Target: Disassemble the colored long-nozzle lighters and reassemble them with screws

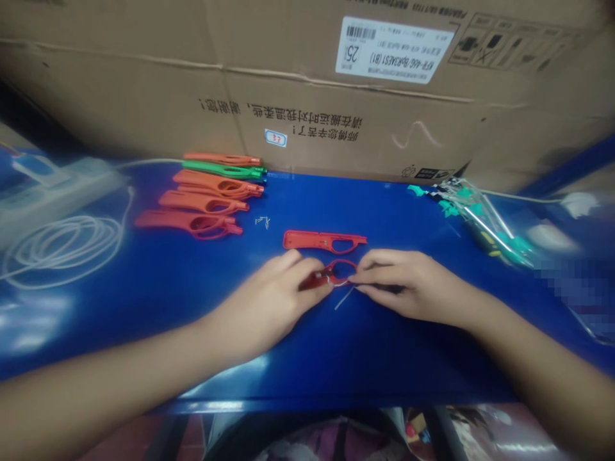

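My left hand (283, 294) is closed round the handle end of a red long-neck lighter shell half (342, 264), whose looped trigger opening shows past my fingers. A pale thin wire (336, 283) runs along the shell towards my other hand. My right hand (396, 282) pinches at the loop's right end, where a thin grey strand (344, 298) sticks out below the fingertips. Exactly what lies between these fingertips is hidden. Just beyond both hands, a second red lighter shell half (305, 240) lies with its inner side up.
Several orange, red and green lighter bodies (204, 202) lie in a row at left, beside small metal bits (262, 221). A coiled white cable (67, 246) and power strip (72, 182) are far left. Metal rods with teal parts (490, 221) lie right. A cardboard box (192, 83) stands behind.
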Available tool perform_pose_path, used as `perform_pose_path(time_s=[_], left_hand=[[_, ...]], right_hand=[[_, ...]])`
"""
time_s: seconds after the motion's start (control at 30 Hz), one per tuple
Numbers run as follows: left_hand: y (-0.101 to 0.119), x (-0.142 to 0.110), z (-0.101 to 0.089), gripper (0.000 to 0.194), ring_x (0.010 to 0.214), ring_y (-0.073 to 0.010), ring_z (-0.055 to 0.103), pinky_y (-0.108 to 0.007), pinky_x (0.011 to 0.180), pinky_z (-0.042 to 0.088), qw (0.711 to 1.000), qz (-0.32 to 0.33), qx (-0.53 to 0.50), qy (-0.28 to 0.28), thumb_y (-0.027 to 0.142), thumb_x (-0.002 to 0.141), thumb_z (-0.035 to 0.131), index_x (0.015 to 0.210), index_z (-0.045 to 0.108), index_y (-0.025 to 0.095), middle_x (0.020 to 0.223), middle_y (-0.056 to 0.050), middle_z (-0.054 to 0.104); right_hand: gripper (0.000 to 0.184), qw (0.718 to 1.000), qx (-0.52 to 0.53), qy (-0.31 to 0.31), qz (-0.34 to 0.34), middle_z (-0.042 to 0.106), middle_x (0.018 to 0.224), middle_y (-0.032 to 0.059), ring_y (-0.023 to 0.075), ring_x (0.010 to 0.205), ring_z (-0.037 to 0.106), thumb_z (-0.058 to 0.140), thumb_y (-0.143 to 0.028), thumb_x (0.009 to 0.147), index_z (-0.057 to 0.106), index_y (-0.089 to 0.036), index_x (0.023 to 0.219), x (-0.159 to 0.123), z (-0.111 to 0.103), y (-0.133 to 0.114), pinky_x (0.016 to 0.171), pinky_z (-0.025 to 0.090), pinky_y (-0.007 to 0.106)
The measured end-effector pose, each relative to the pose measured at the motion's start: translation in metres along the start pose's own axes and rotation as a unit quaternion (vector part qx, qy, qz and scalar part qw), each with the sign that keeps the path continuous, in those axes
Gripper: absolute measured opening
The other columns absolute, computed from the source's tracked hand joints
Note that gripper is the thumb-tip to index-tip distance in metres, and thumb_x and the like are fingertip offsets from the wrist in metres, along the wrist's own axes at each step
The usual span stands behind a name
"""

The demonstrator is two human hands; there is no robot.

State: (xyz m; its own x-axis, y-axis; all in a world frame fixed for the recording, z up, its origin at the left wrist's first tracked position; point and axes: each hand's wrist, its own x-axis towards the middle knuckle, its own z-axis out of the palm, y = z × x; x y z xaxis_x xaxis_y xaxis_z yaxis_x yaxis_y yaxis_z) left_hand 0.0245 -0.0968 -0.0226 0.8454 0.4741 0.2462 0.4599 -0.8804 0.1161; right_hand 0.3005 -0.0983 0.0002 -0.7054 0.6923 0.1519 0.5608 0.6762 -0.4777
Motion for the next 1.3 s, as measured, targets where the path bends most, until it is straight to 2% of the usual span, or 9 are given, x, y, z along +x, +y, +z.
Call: perform_pose_path(time_s=[0.47, 0.6, 0.8, 0.9, 1.1, 1.3], left_hand=[[0.000, 0.000, -0.001, 0.037, 0.107, -0.0275, 0.051, -0.044, 0.089, 0.054, 1.000, 0.000, 0.004, -0.009, 0.016, 0.100, 0.049, 0.135, 0.061, 0.020, 0.123, -0.013, 0.058], [-0.001, 0.000, 0.000, 0.039, 0.106, -0.0271, 0.051, -0.043, 0.089, 0.053, 1.000, -0.002, 0.007, -0.008, 0.015, 0.099, 0.051, 0.137, 0.061, 0.021, 0.125, -0.013, 0.057], [0.000, 0.000, 0.001, 0.037, 0.104, -0.0269, 0.052, -0.043, 0.088, 0.054, 1.000, 0.001, 0.010, 0.000, 0.018, 0.101, 0.048, 0.136, 0.061, 0.020, 0.123, -0.013, 0.059], [0.000, 0.001, 0.001, 0.038, 0.103, -0.0269, 0.052, -0.044, 0.087, 0.054, 1.000, 0.000, 0.004, 0.001, 0.018, 0.101, 0.048, 0.136, 0.061, 0.020, 0.122, -0.013, 0.060], [0.000, 0.004, 0.000, 0.034, 0.104, -0.0256, 0.054, -0.041, 0.088, 0.055, 0.998, -0.013, -0.042, 0.035, 0.018, 0.102, 0.047, 0.130, 0.066, 0.019, 0.119, -0.014, 0.062], [-0.002, 0.006, 0.000, 0.034, 0.106, -0.0249, 0.058, -0.043, 0.089, 0.056, 0.997, -0.027, -0.055, 0.045, 0.020, 0.103, 0.047, 0.129, 0.068, 0.021, 0.120, -0.013, 0.066]], right_hand=[[0.021, 1.000, -0.020, -0.006, -0.008, 0.070, 0.100, 0.0042, 0.0121, 0.080, 0.067, 0.055, -0.024, 0.099, 0.076, -0.021, 0.094, 0.001, -0.001, -0.001, 0.072, 0.049, 0.024], [0.019, 1.000, -0.003, 0.014, -0.002, 0.070, 0.096, 0.0037, 0.0115, 0.078, 0.065, 0.057, -0.022, 0.097, 0.074, -0.019, 0.090, 0.001, 0.000, -0.002, 0.071, 0.048, 0.024], [0.016, 0.999, 0.014, 0.037, -0.013, 0.071, 0.094, 0.0032, 0.0110, 0.079, 0.066, 0.058, -0.019, 0.096, 0.074, -0.019, 0.093, 0.002, 0.002, -0.001, 0.070, 0.048, 0.023], [0.017, 0.999, -0.010, 0.033, 0.008, 0.072, 0.095, 0.0031, 0.0122, 0.078, 0.067, 0.057, -0.019, 0.096, 0.074, -0.020, 0.092, 0.003, 0.005, -0.006, 0.070, 0.049, 0.024], [0.019, 0.995, -0.039, 0.067, 0.070, 0.070, 0.091, 0.0036, 0.0131, 0.072, 0.064, 0.057, -0.019, 0.094, 0.072, -0.020, 0.081, 0.005, 0.014, -0.015, 0.065, 0.049, 0.025], [0.017, 0.995, -0.040, 0.069, 0.066, 0.070, 0.095, 0.0035, 0.0131, 0.073, 0.065, 0.058, -0.018, 0.093, 0.074, -0.021, 0.087, 0.004, 0.014, -0.012, 0.066, 0.048, 0.025]])
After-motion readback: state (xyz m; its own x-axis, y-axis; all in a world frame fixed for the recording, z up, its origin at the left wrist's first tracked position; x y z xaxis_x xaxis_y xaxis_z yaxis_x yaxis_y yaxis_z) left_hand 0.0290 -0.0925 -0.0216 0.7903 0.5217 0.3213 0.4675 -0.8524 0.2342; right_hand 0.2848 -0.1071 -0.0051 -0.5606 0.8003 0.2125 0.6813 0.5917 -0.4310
